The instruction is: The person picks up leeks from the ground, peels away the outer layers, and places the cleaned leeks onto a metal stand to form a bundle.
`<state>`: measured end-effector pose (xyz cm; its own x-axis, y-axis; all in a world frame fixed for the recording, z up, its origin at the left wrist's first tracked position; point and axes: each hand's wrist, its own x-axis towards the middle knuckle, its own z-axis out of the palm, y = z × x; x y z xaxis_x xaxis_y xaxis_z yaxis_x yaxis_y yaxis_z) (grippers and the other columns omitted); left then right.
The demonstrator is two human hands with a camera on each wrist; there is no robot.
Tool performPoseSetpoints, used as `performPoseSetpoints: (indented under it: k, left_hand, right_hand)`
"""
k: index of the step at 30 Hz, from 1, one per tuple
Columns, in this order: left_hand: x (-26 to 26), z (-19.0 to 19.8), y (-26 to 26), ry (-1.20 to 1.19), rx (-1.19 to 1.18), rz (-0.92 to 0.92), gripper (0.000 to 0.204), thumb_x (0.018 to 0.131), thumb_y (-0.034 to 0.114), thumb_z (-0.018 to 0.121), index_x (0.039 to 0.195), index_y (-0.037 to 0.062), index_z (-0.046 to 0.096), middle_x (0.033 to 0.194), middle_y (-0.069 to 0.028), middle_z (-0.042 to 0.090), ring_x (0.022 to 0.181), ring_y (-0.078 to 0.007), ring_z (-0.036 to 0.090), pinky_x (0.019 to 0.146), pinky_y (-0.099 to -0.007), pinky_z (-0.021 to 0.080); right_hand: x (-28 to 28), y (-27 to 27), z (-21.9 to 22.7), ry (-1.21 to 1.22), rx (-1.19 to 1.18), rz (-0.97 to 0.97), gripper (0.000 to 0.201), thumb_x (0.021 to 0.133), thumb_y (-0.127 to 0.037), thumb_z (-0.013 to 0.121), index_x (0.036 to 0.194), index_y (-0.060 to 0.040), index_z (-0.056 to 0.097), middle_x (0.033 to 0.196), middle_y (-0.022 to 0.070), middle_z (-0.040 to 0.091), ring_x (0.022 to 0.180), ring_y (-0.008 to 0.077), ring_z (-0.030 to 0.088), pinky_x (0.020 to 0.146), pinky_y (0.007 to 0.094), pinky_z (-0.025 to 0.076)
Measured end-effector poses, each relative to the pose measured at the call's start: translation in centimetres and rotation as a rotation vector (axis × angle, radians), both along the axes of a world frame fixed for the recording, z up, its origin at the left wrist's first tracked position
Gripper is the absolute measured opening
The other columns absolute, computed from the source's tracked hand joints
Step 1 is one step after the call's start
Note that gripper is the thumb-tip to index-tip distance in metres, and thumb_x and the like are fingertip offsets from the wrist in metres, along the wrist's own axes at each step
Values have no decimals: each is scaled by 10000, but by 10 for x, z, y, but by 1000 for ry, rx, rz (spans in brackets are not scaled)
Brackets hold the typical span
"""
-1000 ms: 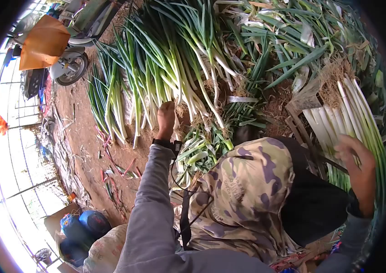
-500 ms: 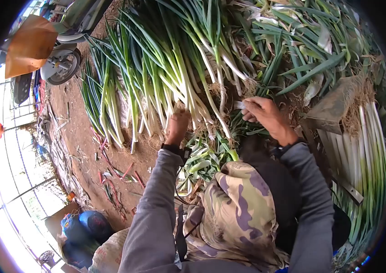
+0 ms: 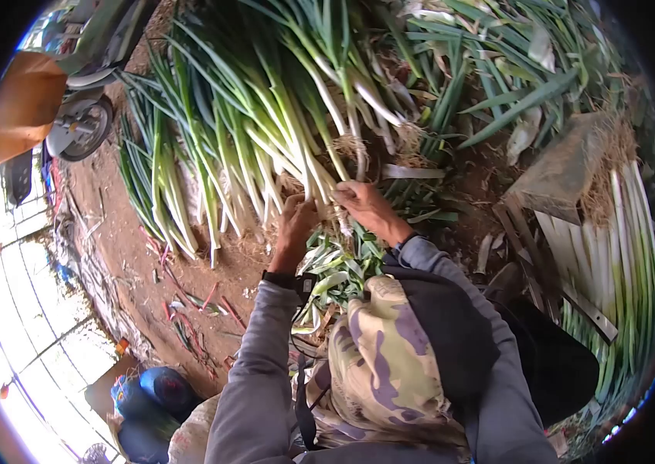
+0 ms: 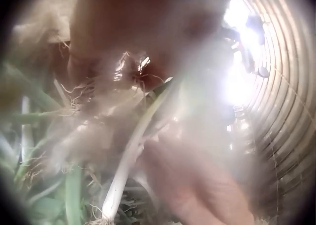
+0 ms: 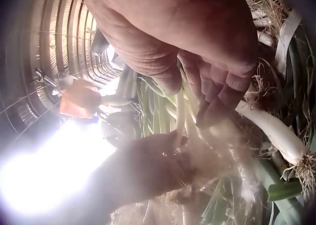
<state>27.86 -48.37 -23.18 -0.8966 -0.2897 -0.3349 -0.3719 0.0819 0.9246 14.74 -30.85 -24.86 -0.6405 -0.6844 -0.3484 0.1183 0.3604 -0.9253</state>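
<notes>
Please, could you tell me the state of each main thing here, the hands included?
Right hand, pinching green onion stalks
Left hand, at those stalks; grip unclear
Green onions in front, laid side by side, roots attached
Green onions at right, stacked, roots attached
Loose leaves, scattered
Motorbike, standing, partly visible

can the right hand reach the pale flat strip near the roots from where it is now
Probably yes: the pale flat strip lies close to the right hand, with nothing seen across it. That hand pinches green-onion stalks, though, so it would likely have to let go first.
</notes>
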Motion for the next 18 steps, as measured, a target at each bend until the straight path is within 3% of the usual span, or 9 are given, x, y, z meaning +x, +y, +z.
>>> performPoseSetpoints:
  k: [2,5,6,10,13,14,15,17,18]
  left_hand:
    - [-5,10,11,-31,245,172,229,1033,136,606,1226,20,645,1206,-106,596,982,-184,665,797,-328,582]
    - [-10,3,18,-55,447,303,251,1048,180,624,1253,37,601,1139,-110,668,966,-206,685,821,-373,609]
    - [-18,19,22,-128,590,377,265,1062,221,616,1259,49,572,1056,-81,690,947,-196,687,833,-371,605]
    - [-32,37,43,-114,593,353,271,1048,225,639,1247,52,573,1108,-77,698,1000,-190,687,892,-363,573]
    - [-35,45,60,-33,540,218,316,1062,244,612,1304,41,591,1224,-81,674,1126,-187,659,1002,-354,521]
    - [-34,36,62,-47,468,197,456,1076,298,584,1390,-31,548,1202,-105,681,1151,-206,649,1045,-367,492]
    - [-36,38,61,-85,493,239,473,1079,326,575,1395,-25,545,1208,-110,680,1154,-210,649,1045,-375,495]
    - [-42,40,58,-160,550,317,508,1087,384,558,1405,-12,538,1219,-118,676,1161,-220,647,1046,-391,501]
    - [-47,46,58,-199,636,409,562,1089,482,528,1426,32,531,1224,-124,669,1151,-234,657,1028,-430,524]
  right_hand:
    - [3,-4,3,-33,41,-87,463,1046,-349,673,1260,62,664,1078,183,752,944,205,696,837,343,541]
    - [-6,0,10,3,29,-42,516,1056,-399,650,1281,66,653,1089,177,744,972,192,683,853,338,535]
    - [-7,2,24,-119,-81,-95,543,1065,-433,624,1286,62,649,1066,155,734,971,183,666,860,337,530]
    - [-12,-2,27,-317,-69,-77,580,1055,-481,626,1287,50,647,1000,164,704,924,207,651,846,357,523]
    - [-14,-10,17,-29,118,-75,567,1051,-474,634,1273,47,650,943,194,675,880,247,651,799,373,528]
    - [-14,-9,11,69,76,-36,536,1055,-452,624,1275,37,642,927,206,663,847,281,657,762,397,537]
    - [-17,-9,15,169,34,-1,506,1059,-430,613,1278,27,634,912,219,652,813,315,663,724,421,546]
    - [-27,-7,22,8,107,-13,567,1050,-506,596,1209,36,642,845,211,672,760,342,690,684,442,554]
    - [-14,-5,-19,735,104,111,420,1066,-379,573,1238,-2,643,828,142,621,719,291,663,645,398,559]
